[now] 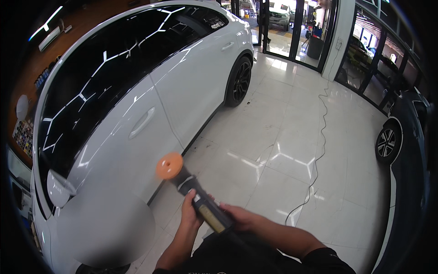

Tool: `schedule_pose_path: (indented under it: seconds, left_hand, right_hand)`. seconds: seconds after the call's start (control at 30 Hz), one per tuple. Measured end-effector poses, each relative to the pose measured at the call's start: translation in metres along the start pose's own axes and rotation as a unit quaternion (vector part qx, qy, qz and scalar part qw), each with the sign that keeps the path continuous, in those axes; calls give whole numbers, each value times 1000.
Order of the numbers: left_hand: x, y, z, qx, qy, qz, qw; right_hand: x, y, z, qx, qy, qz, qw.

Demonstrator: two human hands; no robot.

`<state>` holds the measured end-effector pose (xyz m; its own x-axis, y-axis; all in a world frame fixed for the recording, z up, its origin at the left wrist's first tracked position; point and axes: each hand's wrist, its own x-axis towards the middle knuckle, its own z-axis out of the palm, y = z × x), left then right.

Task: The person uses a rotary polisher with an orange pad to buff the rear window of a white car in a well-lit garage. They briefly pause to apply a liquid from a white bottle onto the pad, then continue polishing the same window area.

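Two hands are gripping one black polisher (200,201) low in the centre of the frame: the left hand (189,212) is wrapping around the body just behind the head, and the right hand (242,218) is clasping the rear of the handle, where the tool is running back toward the person's dark shirt. The orange foam pad (169,165) at the tip is tilting up and left, sitting just beside the lower front door of the white car (191,86) that is filling the left half of the frame; whether pad and paint are touching I cannot tell. The pad is looking blurred, so it may be spinning. Judging by this, the polishing is only getting under way or sitting mid-panel: the door's gloss is giving no clear line between worked and unworked paint. A cable (319,137) is snaking across the white tiled floor (283,137) toward the lower centre right.
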<state>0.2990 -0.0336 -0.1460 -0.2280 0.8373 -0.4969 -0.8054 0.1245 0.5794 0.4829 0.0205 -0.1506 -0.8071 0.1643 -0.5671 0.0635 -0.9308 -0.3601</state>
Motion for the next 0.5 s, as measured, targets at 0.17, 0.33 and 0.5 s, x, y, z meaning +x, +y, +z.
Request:
schedule_pose_path:
  seconds: [0.17,0.33,0.5]
  left_hand:
    - [127,17,128,127,-139,21,982]
    - [259,44,193,230,-182,40,955]
    - [354,73,235,202,-167,124,957]
  right_hand:
    - [15,-143,-56,94,-243,-106,960]
    - [43,-274,-106,34,-251,-179,951]
    - [72,-451,-127,-204,-100,-237,945]
